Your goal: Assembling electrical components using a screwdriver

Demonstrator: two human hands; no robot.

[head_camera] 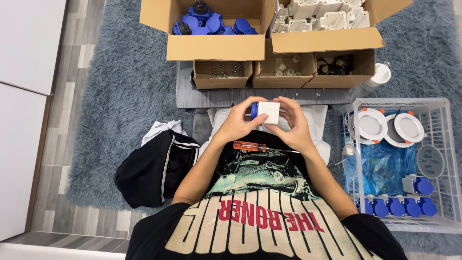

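Together we grip the white box with its blue cap (pixel 265 111) between left hand (pixel 237 123) and right hand (pixel 291 126), near the lap, orange screwdriver (pixel 250 146) resting below, within reach.

view: you've got just one camera, up on your head
facing: straight down over your chest and lap to the grey rug (pixel 120 86)
range: close, hands mid-frame, cardboard boxes (pixel 216 48) along the top edge
overlap: nothing, single view
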